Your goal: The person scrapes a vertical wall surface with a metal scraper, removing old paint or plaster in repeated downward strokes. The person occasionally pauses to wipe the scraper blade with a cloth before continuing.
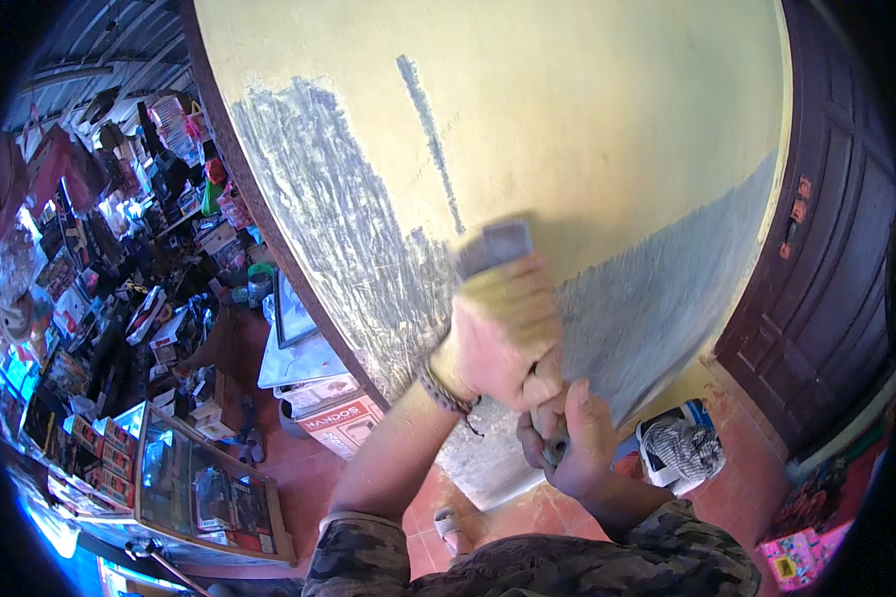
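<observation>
A paint scraper with a broad grey blade [495,248] is held up against the yellow wall [567,129], its edge smeared by motion. My left hand [503,333], with a dark bracelet at the wrist, is closed round it just below the blade. Lower down, my right hand [577,443] wraps the end of the handle [556,453]. Rough grey patches [319,169] show on the wall to the left, and a thin grey streak [428,139] runs above the blade. Smoother grey covers the wall's lower right.
A dark wooden door [826,229] stands at the right. Left of the wall's edge are a carton [343,423], a glass display case [209,483] and crowded goods. A bag with striped cloth [682,448] lies on the red tiled floor [523,515]. My sandalled foot [451,530] is below.
</observation>
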Demonstrator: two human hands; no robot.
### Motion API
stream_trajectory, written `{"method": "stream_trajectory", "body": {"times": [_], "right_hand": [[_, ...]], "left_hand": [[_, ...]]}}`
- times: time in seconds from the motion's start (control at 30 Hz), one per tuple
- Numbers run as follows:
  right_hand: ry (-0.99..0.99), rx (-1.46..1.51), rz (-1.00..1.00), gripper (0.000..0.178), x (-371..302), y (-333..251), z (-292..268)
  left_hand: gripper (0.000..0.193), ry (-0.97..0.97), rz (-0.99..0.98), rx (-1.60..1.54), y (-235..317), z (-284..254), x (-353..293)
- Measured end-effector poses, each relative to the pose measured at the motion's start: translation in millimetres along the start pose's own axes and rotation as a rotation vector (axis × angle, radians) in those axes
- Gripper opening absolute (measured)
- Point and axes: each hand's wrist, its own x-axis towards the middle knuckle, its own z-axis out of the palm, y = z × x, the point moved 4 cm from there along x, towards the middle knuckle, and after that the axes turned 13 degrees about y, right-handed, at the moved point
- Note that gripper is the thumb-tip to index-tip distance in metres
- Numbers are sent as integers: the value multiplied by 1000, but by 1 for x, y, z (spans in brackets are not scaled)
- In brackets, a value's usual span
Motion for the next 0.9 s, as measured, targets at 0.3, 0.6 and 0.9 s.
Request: {"method": "stream_trajectory", "body": {"times": [0.3, 0.6, 0.9], "right_hand": [[83, 55, 24, 64, 2, 7, 3], [170, 100, 77, 63, 18, 1, -4], [6, 34, -26, 62, 13, 5, -7]], "left_hand": [[25, -37, 73, -13, -7, 2, 0], [26, -46, 109, 55, -14, 5, 11], [26, -18, 43, 62, -9, 3, 9]]}}
